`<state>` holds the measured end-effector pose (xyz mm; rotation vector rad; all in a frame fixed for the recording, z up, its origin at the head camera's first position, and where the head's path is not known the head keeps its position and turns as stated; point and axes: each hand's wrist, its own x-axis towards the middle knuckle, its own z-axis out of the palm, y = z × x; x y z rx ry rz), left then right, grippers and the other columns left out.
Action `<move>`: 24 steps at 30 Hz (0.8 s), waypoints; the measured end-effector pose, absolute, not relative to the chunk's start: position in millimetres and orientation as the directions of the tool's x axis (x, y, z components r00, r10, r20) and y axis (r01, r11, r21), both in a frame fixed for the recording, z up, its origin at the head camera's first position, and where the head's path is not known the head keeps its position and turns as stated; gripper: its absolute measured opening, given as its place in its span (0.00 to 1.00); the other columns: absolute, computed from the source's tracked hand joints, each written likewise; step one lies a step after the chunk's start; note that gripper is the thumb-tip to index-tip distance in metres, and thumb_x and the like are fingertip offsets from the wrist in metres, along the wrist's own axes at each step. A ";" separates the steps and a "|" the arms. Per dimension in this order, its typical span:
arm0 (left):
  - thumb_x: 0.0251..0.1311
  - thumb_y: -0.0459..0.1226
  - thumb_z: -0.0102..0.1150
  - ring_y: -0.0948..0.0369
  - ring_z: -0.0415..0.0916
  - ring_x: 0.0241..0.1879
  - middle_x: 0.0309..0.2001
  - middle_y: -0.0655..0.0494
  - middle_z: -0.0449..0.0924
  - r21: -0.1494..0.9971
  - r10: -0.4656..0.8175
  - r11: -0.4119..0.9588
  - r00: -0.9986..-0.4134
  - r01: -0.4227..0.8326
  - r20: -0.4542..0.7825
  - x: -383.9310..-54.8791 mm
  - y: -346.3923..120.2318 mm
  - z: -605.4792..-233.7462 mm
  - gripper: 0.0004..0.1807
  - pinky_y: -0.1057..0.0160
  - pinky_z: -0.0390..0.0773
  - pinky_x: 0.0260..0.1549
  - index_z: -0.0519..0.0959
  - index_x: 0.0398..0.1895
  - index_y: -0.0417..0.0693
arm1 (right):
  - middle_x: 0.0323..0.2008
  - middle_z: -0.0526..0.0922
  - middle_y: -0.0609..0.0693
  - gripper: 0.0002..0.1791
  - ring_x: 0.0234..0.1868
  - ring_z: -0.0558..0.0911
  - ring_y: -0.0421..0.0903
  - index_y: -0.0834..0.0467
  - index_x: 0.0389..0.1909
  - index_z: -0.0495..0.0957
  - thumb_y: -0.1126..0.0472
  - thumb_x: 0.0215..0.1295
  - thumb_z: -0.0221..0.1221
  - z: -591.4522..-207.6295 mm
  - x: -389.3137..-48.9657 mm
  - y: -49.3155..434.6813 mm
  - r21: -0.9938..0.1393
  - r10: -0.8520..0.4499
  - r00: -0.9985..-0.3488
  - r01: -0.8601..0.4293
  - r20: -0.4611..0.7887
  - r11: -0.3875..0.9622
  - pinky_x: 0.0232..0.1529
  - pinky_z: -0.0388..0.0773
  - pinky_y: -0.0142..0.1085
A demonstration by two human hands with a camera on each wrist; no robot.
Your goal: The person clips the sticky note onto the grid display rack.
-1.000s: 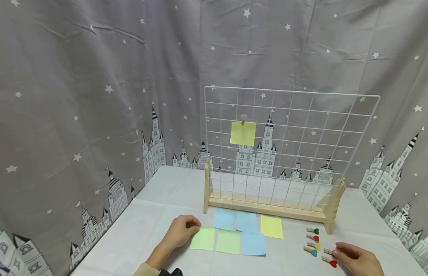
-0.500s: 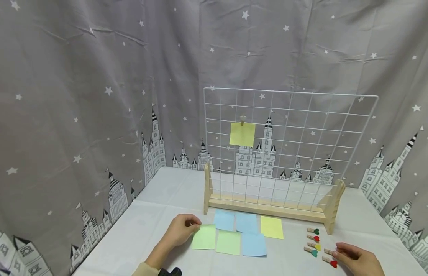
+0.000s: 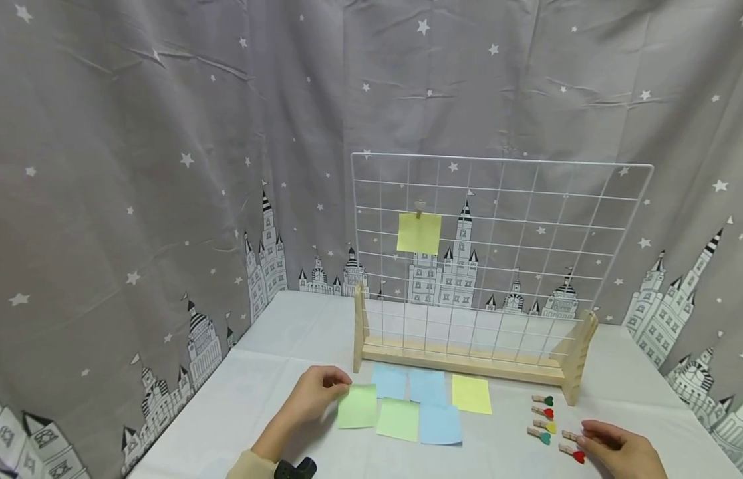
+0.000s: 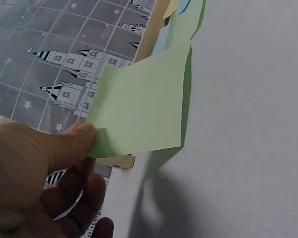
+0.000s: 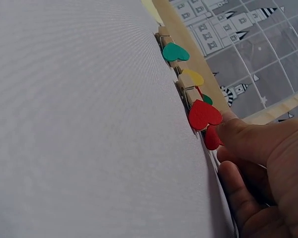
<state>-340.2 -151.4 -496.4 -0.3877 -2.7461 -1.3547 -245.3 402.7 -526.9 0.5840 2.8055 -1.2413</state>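
Observation:
My left hand (image 3: 314,394) pinches one corner of a light green sticky note (image 4: 139,104) between thumb and fingers. The note is tilted up off the white table and casts a shadow. A second green note (image 3: 398,420) lies beside it. On the right, my right hand (image 3: 625,452) pinches the red heart end of a small wooden clothespin (image 3: 569,436), its heart partly hidden by the thumb in the right wrist view. Another clothespin with a red heart (image 5: 204,115) lies right next to it, and several more with coloured hearts, one teal (image 5: 175,52), lie to the left.
Behind the notes stands a white wire grid (image 3: 497,229) on a wooden base (image 3: 467,360). A yellow note (image 3: 419,234) hangs on it from a clothespin (image 3: 420,206). Blue notes (image 3: 440,424) and a yellow note (image 3: 471,394) lie before the base. A grey patterned curtain (image 3: 167,100) surrounds the table.
My left hand has moved slightly up and to the right, lifting the green note with it. The right hand's fingers have come over the heart of the clothespin.

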 end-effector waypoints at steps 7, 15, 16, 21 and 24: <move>0.63 0.33 0.68 0.63 0.77 0.35 0.35 0.59 0.87 0.765 0.212 0.586 -0.962 0.266 0.172 -340.9 -150.4 -490.1 0.03 0.60 0.76 0.39 0.88 0.36 0.50 | 0.35 0.88 0.50 0.42 0.34 0.82 0.43 0.71 0.58 0.79 0.40 0.54 0.75 -526.1 -244.3 401.1 -0.714 0.322 -0.934 0.329 -0.152 0.618 0.39 0.83 0.42; 0.62 0.33 0.68 0.62 0.77 0.35 0.35 0.58 0.87 0.773 0.188 0.584 -0.968 0.249 0.169 -341.4 -147.0 -480.0 0.02 0.60 0.76 0.37 0.88 0.35 0.49 | 0.36 0.89 0.50 0.43 0.35 0.83 0.43 0.68 0.57 0.81 0.37 0.52 0.74 -524.5 -243.2 401.2 -0.697 0.297 -0.944 0.310 -0.143 0.647 0.41 0.83 0.45; 0.62 0.33 0.68 0.62 0.77 0.34 0.35 0.58 0.87 0.771 0.185 0.586 -0.968 0.248 0.170 -341.4 -146.8 -479.3 0.03 0.60 0.76 0.37 0.88 0.35 0.49 | 0.36 0.89 0.50 0.43 0.36 0.83 0.43 0.68 0.57 0.81 0.37 0.52 0.74 -524.4 -243.2 401.2 -0.692 0.295 -0.945 0.306 -0.140 0.654 0.41 0.83 0.45; 0.63 0.32 0.68 0.62 0.77 0.34 0.35 0.58 0.87 0.775 0.180 0.583 -0.968 0.246 0.172 -341.5 -146.3 -476.0 0.03 0.61 0.76 0.36 0.88 0.36 0.49 | 0.38 0.90 0.52 0.43 0.39 0.85 0.47 0.66 0.56 0.83 0.35 0.50 0.73 -525.1 -243.3 402.3 -0.657 0.283 -0.952 0.288 -0.117 0.697 0.45 0.81 0.50; 0.63 0.33 0.68 0.62 0.78 0.35 0.35 0.58 0.87 0.776 0.182 0.579 -0.968 0.249 0.175 -342.3 -145.3 -474.4 0.02 0.61 0.76 0.36 0.88 0.36 0.48 | 0.39 0.90 0.53 0.42 0.40 0.86 0.50 0.65 0.54 0.83 0.35 0.51 0.74 -523.9 -241.8 402.0 -0.639 0.277 -0.956 0.275 -0.099 0.719 0.46 0.81 0.52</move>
